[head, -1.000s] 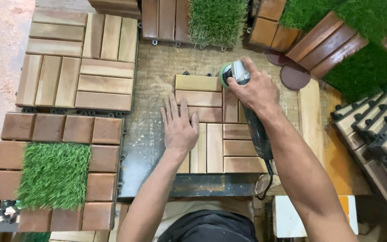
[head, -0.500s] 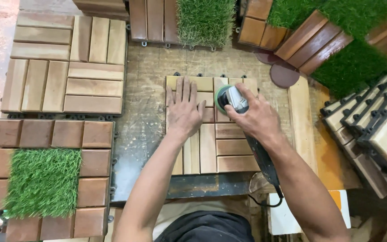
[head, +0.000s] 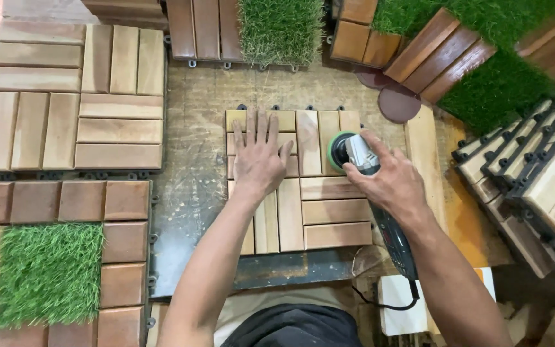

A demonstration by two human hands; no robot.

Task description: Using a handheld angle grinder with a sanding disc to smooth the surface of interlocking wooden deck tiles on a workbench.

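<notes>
Sander (head: 348, 151) on wooden tile (head: 309, 212), scratched workbench (head: 194, 186).

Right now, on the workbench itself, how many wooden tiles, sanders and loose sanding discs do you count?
wooden tile: 1
sander: 1
loose sanding discs: 2
Total: 4

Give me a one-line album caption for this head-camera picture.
Left hand flat on a pale wooden deck tile, right hand pressing a power sander onto its slats.
</notes>
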